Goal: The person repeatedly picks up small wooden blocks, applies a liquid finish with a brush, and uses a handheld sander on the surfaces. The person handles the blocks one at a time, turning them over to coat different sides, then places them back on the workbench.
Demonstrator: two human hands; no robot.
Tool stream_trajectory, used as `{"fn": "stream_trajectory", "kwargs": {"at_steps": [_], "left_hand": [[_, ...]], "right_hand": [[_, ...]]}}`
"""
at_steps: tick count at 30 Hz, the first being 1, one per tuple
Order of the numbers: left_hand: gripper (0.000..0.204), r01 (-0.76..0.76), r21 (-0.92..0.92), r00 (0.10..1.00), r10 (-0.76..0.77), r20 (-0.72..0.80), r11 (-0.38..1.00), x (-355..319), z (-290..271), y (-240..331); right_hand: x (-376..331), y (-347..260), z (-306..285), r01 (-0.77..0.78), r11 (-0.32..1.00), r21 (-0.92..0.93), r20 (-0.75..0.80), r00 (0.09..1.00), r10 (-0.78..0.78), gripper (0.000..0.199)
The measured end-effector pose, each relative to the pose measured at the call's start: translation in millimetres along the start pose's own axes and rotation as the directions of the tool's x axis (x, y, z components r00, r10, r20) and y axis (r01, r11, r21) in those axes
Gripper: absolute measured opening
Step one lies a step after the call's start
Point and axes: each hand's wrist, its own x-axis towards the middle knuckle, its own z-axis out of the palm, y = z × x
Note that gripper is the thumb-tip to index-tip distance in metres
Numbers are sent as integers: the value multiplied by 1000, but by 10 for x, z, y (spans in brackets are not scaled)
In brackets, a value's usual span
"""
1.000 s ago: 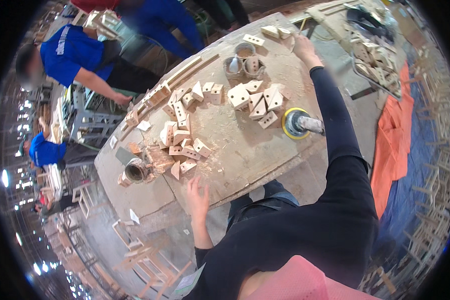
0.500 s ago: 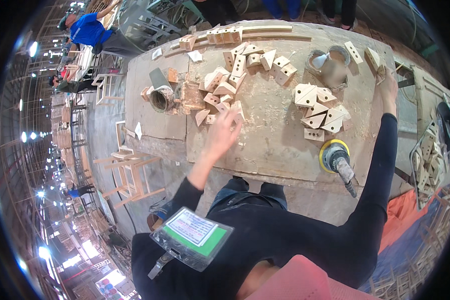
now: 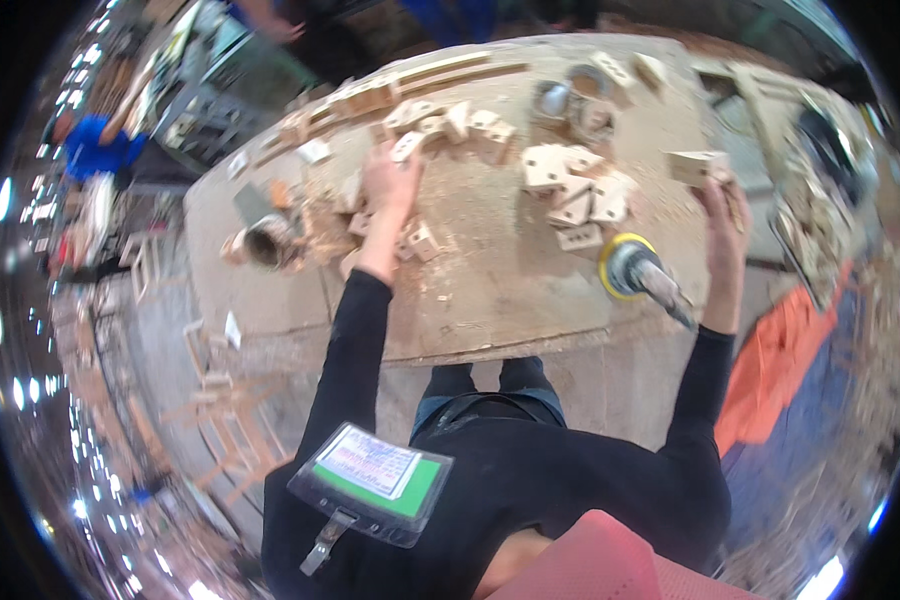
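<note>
My right hand point(image 3: 722, 210) is closed on a pale wedge-shaped wooden block point(image 3: 692, 166), raised at the table's right edge. A second wooden edge shows among its fingers, too blurred to make out. On the left, my left hand point(image 3: 390, 185) reaches over a loose pile of similar blocks, its fingers closing round a drilled wooden block point(image 3: 407, 146). Motion smears its fingertips. Between my hands lies another heap of triangular drilled blocks point(image 3: 575, 185). A hand sander point(image 3: 635, 270) with a yellow-rimmed pad rests in front of that heap.
Round containers point(image 3: 590, 105) stand at the back of the table point(image 3: 490, 310), and another round container point(image 3: 268, 243) at left. Wooden strips point(image 3: 450, 75) line the far edge. An orange cloth point(image 3: 775, 370) hangs at right. A person in blue point(image 3: 105, 145) stands far left.
My right hand has come back from the far right, bringing a wooden block nearer. My left hand has moved farther into the left pile. The whole view has shifted.
</note>
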Motion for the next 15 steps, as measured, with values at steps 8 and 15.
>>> {"fn": "stream_trajectory", "kwargs": {"at_steps": [8,15], "left_hand": [[33,227,-934,969,28,244,276,-790,-1106,135],[23,593,-769,804,131,580,-238,-1409,-1819,-104]], "right_hand": [[-1189,-475,905,-274,787,553,271,952,141,48],[-1920,-481,1791,-298,790,536,375,922,94,53]]}}
